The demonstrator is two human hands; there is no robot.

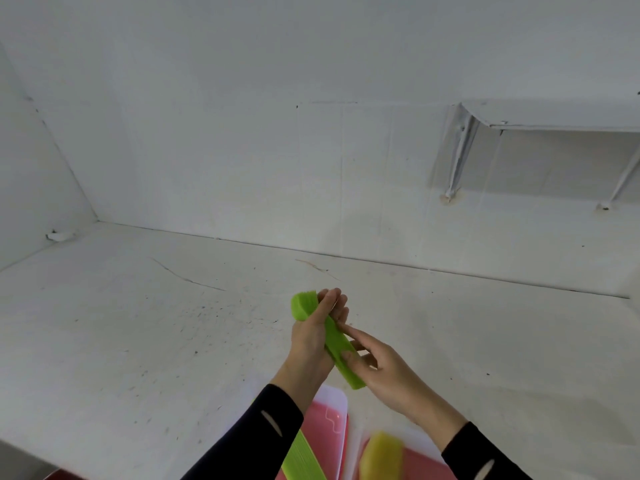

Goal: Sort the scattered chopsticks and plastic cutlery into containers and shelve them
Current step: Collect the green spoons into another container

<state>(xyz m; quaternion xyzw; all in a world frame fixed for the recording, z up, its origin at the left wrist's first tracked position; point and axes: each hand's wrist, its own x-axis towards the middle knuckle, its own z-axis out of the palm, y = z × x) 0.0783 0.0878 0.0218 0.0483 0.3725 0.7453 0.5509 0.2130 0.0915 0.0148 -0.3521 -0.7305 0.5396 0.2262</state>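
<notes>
Far left: bare white surface (138,323), scuffed and speckled, nothing of the task on it.

Bottom edge, left of centre: green stack (303,459) of plastic cutlery lying in or over a pink box (341,403). The left sleeve covers part of it, so I can't tell which.

Centre: left hand (311,341), fingers curled round the far half of the bundle (336,341). It's green plastic cutlery, nested tight, held in the air above the surface and well clear of the boxes. Forks or spoons? Too blurred to say, though the far end looks ridged.

Right of that: right hand (388,372) pinches the bundle's near half between thumb and fingers, index finger lying straight along the top. Both hands have it, neither slack.

Step, as I read it: squaring up one colour-sorted bundle before boxing it. The next move likely calls for lowering it level into a box without the pieces fanning out.

Bottom right: yellow stack (381,455), motion-blurred, over a second box (422,462) that is cut off by the frame edge.

Far right, high on the wall: shelf (554,116) on brackets, seen from below, so its top is hidden. No chopsticks in view.
</notes>
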